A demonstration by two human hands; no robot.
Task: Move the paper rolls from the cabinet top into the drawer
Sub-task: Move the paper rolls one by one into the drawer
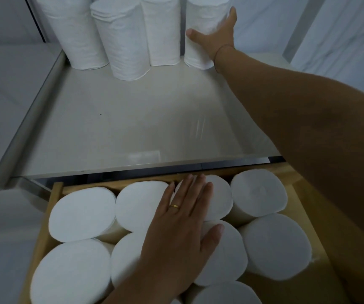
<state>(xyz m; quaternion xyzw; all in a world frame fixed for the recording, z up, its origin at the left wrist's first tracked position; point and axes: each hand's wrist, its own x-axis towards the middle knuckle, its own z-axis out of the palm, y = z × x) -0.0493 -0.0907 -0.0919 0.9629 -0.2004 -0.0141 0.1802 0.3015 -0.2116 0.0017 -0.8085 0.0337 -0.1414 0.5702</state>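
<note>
While a person's left hand point(181, 224) lies flat, fingers straight and close together, across the tops of the white paper rolls point(82, 213) standing in rows inside the pulled-out light wooden drawer point(45, 233), the right hand point(215, 38) stretches beyond the drawer over the pale, smooth cabinet top point(121, 119). There it grips a tall white paper roll point(203, 16), thumb on the front and fingers round its right side. That roll stands upright at the side of the cabinet top farthest from the drawer, at the right end of a row. The three other white rolls point(121, 40) stand just left of it. A thin gold ring point(174, 206) shows on the left hand.
</note>
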